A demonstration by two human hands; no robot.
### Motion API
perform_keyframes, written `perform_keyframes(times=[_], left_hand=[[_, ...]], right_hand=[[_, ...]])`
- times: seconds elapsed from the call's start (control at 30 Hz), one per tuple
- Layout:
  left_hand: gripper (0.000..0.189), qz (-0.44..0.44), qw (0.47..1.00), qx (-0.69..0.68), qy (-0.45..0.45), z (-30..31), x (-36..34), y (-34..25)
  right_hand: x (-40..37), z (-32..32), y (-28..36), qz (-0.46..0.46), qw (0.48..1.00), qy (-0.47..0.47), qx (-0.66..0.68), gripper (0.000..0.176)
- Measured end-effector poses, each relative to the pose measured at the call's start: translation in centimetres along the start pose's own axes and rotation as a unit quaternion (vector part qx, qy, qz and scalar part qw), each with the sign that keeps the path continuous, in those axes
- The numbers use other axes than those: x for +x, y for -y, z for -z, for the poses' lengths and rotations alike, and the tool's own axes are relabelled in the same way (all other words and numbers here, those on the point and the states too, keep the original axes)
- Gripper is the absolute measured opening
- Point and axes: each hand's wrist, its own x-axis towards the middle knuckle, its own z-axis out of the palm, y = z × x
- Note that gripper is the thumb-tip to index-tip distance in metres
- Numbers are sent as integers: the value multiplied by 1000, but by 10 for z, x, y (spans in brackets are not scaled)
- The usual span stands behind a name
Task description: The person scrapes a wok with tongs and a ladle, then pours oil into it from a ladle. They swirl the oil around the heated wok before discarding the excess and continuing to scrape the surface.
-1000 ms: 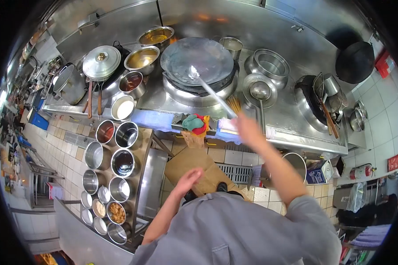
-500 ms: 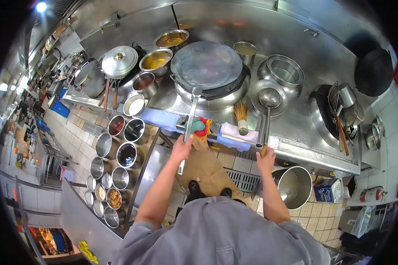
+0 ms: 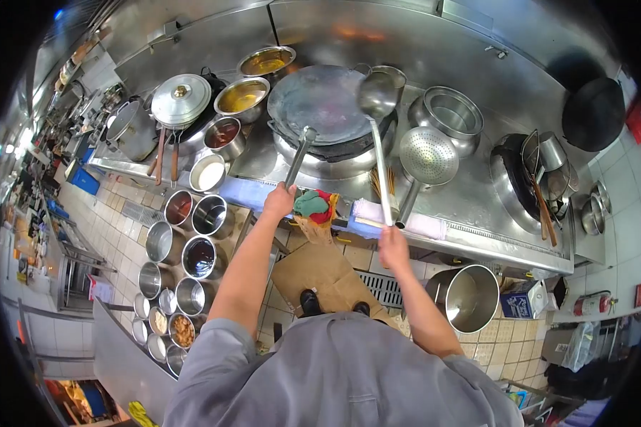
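My left hand point(image 3: 279, 201) is closed on the handle of a metal tool point(image 3: 300, 158), whose end touches the near edge of the big round wok point(image 3: 326, 104). In my right hand point(image 3: 394, 248) is the long handle of a ladle point(image 3: 378, 94). The ladle's bowl hangs over the wok's right side, in front of a metal pot point(image 3: 398, 76). A perforated strainer point(image 3: 429, 156) lies on the steel counter to the right. Behind the ladle handle a bamboo brush point(image 3: 375, 186) partly shows, beside a folded pale cloth point(image 3: 426, 225).
Bowls of yellow liquid point(image 3: 242, 98) and a lidded pot point(image 3: 181, 99) stand at the left. Several metal containers point(image 3: 165, 243) fill the lower left. A second wok point(image 3: 509, 186) with utensils sits at the right, and a large pot point(image 3: 470, 299) stands below the counter.
My right hand has moved left and raised the ladle off the strainer, over the wok's right side. My left hand has moved up and left, and its tool now slants differently.
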Motion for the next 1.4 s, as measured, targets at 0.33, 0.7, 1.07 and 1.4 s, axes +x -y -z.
perform_keyframes(times=[0.33, 0.7, 1.07, 1.4], left_hand=[[46, 42, 999, 21, 22, 21, 19, 12], [43, -15, 997, 61, 39, 28, 36, 29], [43, -36, 991, 118, 46, 37, 53, 18], [44, -20, 988, 146, 41, 53, 38, -5]], right_hand=[[63, -95, 21, 22, 986, -29, -162, 36], [51, 32, 166, 201, 968, -61, -135, 29], [34, 40, 120, 12, 953, 58, -299, 29], [41, 66, 148, -22, 973, 88, -214, 30]])
